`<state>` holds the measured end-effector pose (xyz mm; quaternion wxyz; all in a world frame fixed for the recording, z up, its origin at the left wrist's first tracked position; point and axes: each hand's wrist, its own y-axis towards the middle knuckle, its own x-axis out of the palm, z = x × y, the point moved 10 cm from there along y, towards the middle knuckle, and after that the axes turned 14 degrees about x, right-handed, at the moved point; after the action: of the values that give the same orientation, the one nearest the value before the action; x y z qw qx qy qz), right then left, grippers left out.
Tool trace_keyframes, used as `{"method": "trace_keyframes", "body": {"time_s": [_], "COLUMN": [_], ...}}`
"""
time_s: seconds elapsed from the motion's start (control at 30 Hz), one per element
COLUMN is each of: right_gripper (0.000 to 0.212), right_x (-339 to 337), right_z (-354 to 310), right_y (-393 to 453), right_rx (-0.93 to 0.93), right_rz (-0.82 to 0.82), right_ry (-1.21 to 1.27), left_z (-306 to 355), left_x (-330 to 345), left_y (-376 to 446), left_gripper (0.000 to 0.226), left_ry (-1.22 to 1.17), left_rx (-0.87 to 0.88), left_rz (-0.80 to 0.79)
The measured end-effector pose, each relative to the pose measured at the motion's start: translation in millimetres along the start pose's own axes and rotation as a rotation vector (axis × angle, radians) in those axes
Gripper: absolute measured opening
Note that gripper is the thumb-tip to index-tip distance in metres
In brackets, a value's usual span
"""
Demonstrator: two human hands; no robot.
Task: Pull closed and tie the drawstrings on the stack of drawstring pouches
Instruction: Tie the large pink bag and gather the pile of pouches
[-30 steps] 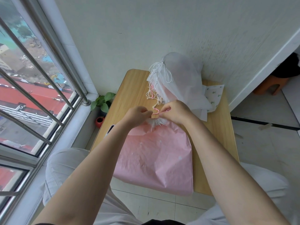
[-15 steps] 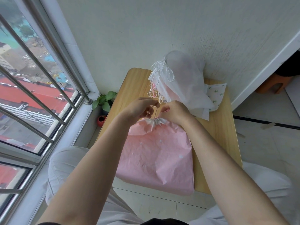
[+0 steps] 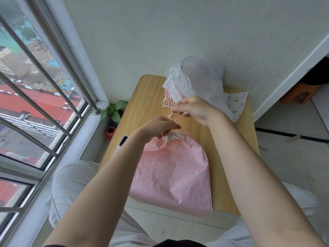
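Lying lengthwise, pink pouch [image 3: 170, 175], gathered mouth away.

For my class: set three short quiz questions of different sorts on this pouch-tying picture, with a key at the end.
1. True or false: the neck of the pink pouch is already gathered shut.
2. Multiple choice: the right hand holds the drawstring A) level with the left hand, B) above and beyond it, C) flat on the table.
3. Fill in: behind the hands lies a pile of ____ pouches with their cords hanging out.

Key
1. True; the left hand pinches the bunched neck.
2. B
3. white
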<state>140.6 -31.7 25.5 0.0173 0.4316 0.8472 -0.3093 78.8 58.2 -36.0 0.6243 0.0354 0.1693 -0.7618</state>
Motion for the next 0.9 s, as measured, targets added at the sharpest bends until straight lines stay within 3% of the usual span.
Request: {"method": "trace_keyframes", "body": {"time_s": [0.13,0.23,0.37,0.5,0.63,0.73,0.9], "right_gripper": [0.028,0.031,0.037,0.020,0.009,0.011,0.008], "right_x": [3,-5,0,18,12,-2,-6], "right_z": [-24,-13,17,30,36,49,70], "right_y": [-3,1,9,6,2,5,8], "right_rx": [-0.161,-0.134,-0.037,-0.083,-0.105,-0.046,0.110], "right_rz": [-0.065,0.157,0.266,0.204,0.279,0.276,0.203], "right_ry": [0.324,0.106,-0.141,-0.177,-0.077,0.000,-0.098], "left_z": [-5,-9,-17,-23,-20,-17,-14], "left_x": [-7,-9,-9,-12,-13,-22,-31], "left_y": [2,2,2,3,3,2,4], "left_gripper": [0.023,0.029,0.036,0.031,0.034,0.023,0.015], "left_ry": [0.018,-0.126,-0.280,-0.251,-0.206,-0.218,-0.098], "left_rx": [0.026,-0.004,-0.083,-0.126,-0.097,-0.032,0.000], "left_rz": [0.068,0.081,0.080,0.061,0.035,0.089,0.174]}}
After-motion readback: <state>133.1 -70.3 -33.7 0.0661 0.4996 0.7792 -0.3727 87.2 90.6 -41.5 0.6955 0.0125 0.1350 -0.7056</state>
